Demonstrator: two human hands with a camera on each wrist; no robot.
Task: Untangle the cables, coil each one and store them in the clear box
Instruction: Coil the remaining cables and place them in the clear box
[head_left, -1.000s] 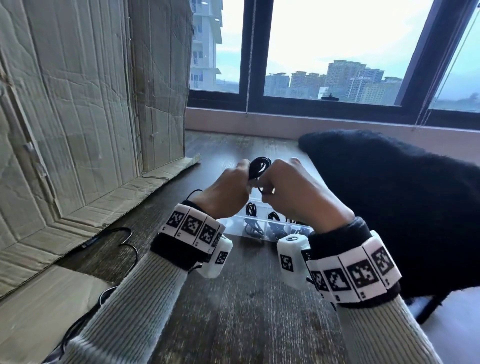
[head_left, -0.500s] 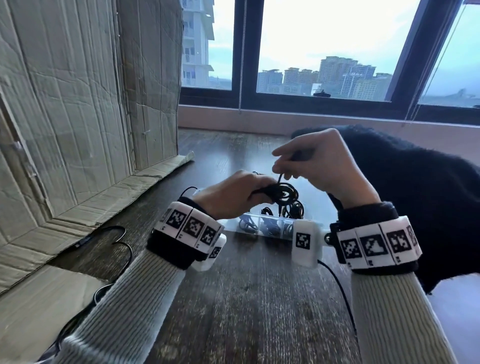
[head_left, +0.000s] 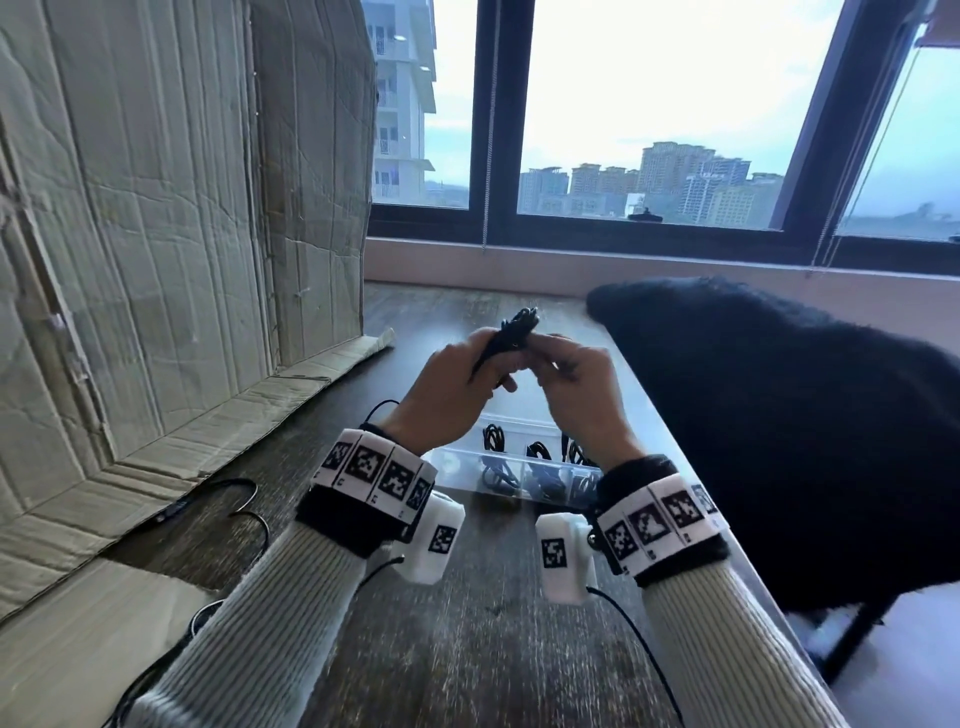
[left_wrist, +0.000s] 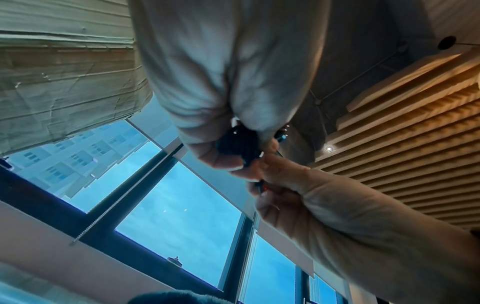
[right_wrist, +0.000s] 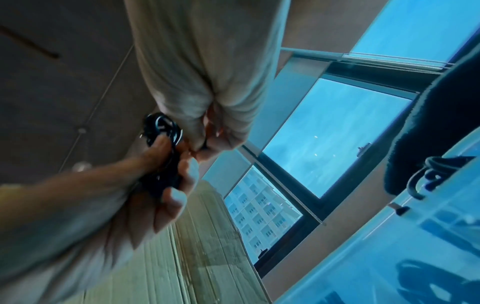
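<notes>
At the left, a small black cable bundle (head_left: 511, 335) is gripped by the curled fingers of the left hand (head_left: 447, 397) and held up above the surface (head_left: 467, 649). Just to its right, the cable's loose end is pinched by the right hand (head_left: 582, 395). The coiling step appears to be in hand, judged nearly done. Below the hands, the clear box (head_left: 452, 465) is seen, coiled cables already inside. Next, the end would likely be tucked in and the bundle lowered into a free compartment.
</notes>
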